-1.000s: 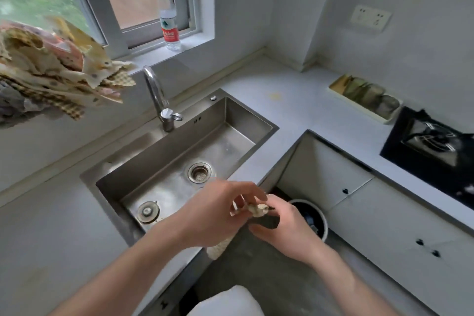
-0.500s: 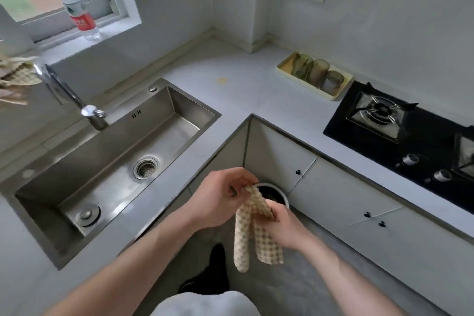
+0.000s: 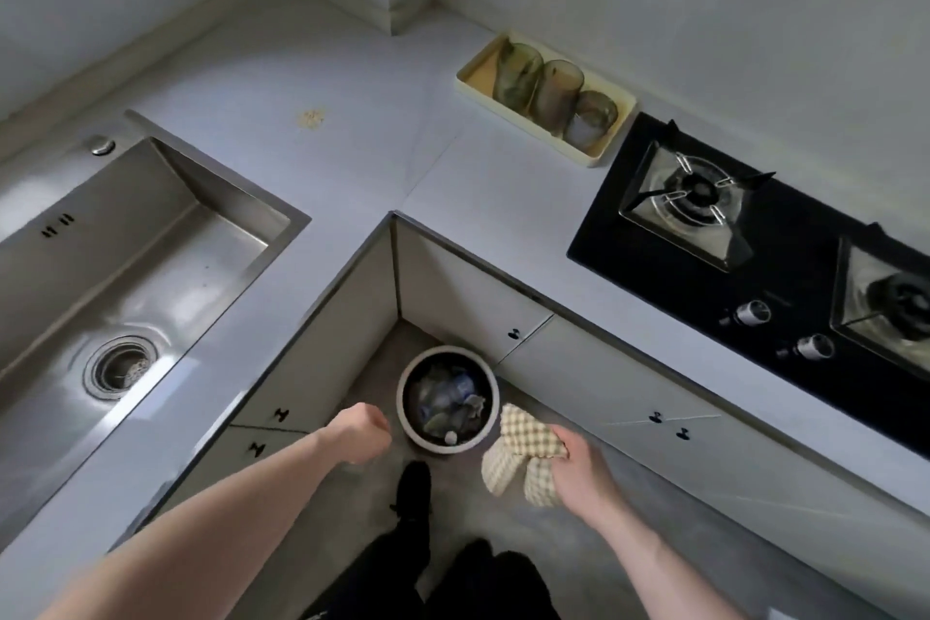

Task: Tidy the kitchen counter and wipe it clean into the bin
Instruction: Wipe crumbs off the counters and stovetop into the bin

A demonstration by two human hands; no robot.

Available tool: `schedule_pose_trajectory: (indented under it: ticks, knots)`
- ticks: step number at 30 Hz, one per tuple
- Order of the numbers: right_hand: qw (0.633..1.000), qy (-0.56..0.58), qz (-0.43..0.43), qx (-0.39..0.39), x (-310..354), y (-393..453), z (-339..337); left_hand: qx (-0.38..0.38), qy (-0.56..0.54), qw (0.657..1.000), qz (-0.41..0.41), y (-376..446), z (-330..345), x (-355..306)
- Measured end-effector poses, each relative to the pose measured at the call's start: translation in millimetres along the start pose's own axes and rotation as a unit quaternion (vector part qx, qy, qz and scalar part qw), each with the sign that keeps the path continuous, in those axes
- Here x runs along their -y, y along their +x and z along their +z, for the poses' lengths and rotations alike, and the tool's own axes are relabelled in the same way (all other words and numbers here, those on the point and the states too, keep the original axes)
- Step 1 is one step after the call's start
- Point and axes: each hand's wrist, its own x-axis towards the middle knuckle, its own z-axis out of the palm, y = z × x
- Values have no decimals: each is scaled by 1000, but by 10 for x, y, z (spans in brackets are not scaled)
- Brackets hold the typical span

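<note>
My right hand [image 3: 578, 471] grips a beige checked cloth [image 3: 523, 453], bunched and hanging just right of the bin. The round white bin [image 3: 408, 410] stands on the floor in the counter's inner corner and holds crumpled rubbish, including a plastic bottle. My left hand [image 3: 358, 433] hovers just left of the bin with its fingers curled and nothing in it. A small patch of yellowish crumbs [image 3: 312, 118] lies on the grey counter [image 3: 382, 126] behind the sink.
A steel sink [image 3: 126, 267] fills the left. A cream tray [image 3: 599, 156] with three tinted glasses stands by the back wall, next to a black gas hob [image 3: 755, 257]. Cabinet doors line the corner, and my dark shoe [image 3: 413, 488] is on the floor below the bin.
The view swung right and down from the window and tap to the bin. My left hand let go of the cloth and moved left; my right hand carried the cloth to the bin's right side.
</note>
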Motion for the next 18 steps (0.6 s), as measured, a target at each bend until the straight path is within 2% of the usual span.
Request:
schedule_pose_trajectory:
  ticks: [2,7,11,14,16,18]
  knots:
    - [999,-3,32,-1,-115,293,-11,0,46,998,-31,328,93,3]
    - [994,3,110,3,-461,1095,90,-28,32,999,-30,1182,418,-84]
    - [991,19,134,7,-870,1851,396,-25,-27,998,-57,2058,801,71]
    - [989,36,144,12,-1149,2333,664,-12,-85,992,-94,2959,1314,454]
    - [988,36,148,18,-1348,2600,826,-7,-126,984,-128,3643,1758,832]
    - [988,25,150,31,-1494,2798,956,-9,-184,969,-167,3960,2014,930]
